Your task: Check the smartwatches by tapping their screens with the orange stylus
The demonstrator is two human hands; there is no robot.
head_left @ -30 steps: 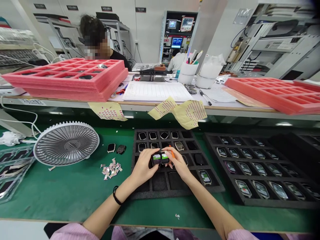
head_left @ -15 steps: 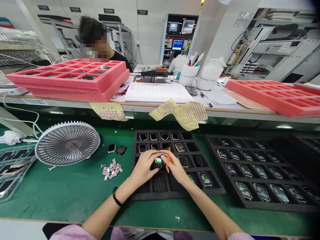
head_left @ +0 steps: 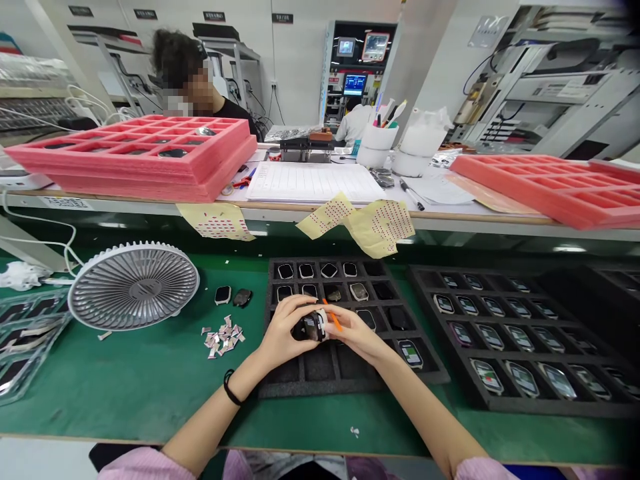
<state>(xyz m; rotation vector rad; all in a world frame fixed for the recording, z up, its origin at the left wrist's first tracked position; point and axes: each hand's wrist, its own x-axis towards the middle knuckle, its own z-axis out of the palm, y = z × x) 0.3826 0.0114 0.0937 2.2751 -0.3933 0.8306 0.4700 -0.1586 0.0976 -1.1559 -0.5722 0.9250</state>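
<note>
Over the middle black foam tray [head_left: 350, 388], my left hand [head_left: 284, 328] is closed around a dark smartwatch [head_left: 313, 325]. Its case is tipped, with a pale edge turned to the right. My right hand [head_left: 356, 335] pinches a thin orange stick [head_left: 334, 319], slanted down to the right, and its fingertips touch the watch's right side. What the stick's tip touches cannot be made out. Around the hands, the tray's compartments hold several watches and watch cases, among them a lit watch [head_left: 411, 354] at the front right.
A second black tray [head_left: 520, 404] of watches lies right. On the left are a round fan [head_left: 135, 287], a loose watch [head_left: 223, 295], a dark watch part [head_left: 243, 297] and small connector strips [head_left: 223, 338]. Red foam trays [head_left: 200, 180] sit on the shelf; a person [head_left: 225, 107] is behind.
The watch has turned in my hands, so its lit green-and-white screen no longer faces me and its pale edge shows. The orange stick has swung from nearly upright to a slant.
</note>
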